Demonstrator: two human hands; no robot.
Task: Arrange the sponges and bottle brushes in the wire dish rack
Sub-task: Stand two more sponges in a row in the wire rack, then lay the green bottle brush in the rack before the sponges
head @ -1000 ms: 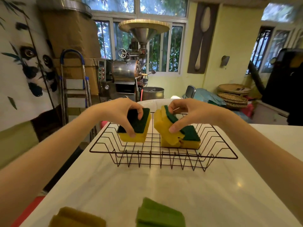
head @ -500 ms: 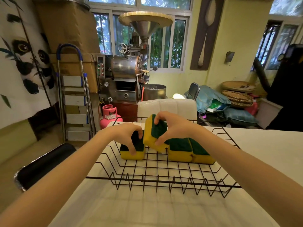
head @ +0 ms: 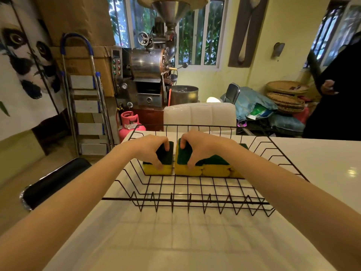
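Note:
A black wire dish rack (head: pixel 185 200) stands on the white table. Inside it, yellow sponges with green scrub tops lie in a row across its middle. My left hand (head: pixel 151 148) grips the leftmost sponge (head: pixel 164 163), thumb on its front and fingers over its far edge. My right hand (head: pixel 197 145) grips the sponge beside it (head: pixel 184 163), pressed flat against the row. Two more sponges (head: pixel 216 167) continue to the right, partly hidden by my right forearm. No bottle brush is in view.
The white table (head: pixel 175 241) stretches toward me in front of the rack. A white chair back (head: pixel 199 116) stands just behind the rack, a black chair (head: pixel 52 182) at the table's left edge. A person in black (head: pixel 336 94) stands at the far right.
My right hand has lowered its tilted sponge flat into the row. My left hand has set its sponge down beside it. The view has tilted up, hiding the near sponges.

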